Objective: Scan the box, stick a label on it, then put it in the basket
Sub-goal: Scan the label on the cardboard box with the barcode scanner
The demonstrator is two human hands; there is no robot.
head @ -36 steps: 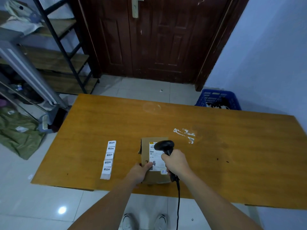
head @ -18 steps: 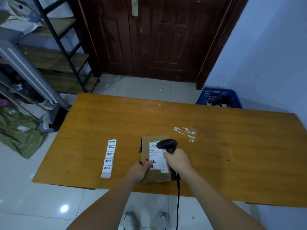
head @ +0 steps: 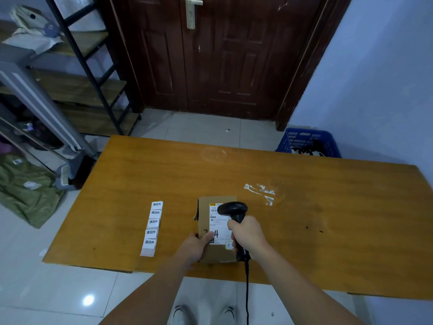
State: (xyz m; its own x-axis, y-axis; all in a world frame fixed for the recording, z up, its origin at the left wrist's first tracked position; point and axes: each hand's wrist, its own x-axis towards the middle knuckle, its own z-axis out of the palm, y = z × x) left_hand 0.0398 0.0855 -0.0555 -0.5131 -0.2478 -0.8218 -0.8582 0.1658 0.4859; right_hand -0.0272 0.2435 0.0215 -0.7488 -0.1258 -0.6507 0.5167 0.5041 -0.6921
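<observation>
A small brown cardboard box (head: 204, 212) with a white shipping label on top lies near the front edge of the wooden table (head: 328, 219). My left hand (head: 195, 247) presses on the box's near left corner. My right hand (head: 248, 234) grips a black corded barcode scanner (head: 233, 208), whose head hovers over the shipping label. A strip of several white stickers (head: 152, 227) lies on the table left of the box. The blue plastic basket (head: 308, 143) stands on the floor past the table's far right side.
A dark wooden door is behind the table, a blue wall on the right. A metal ladder and wooden shelves stand at the back left, a green bag lies on the floor at left. White tape scraps (head: 261, 191) mark the table right of the box.
The scanner and my right hand have shifted slightly to the right over the label. My left hand stays on the box.
</observation>
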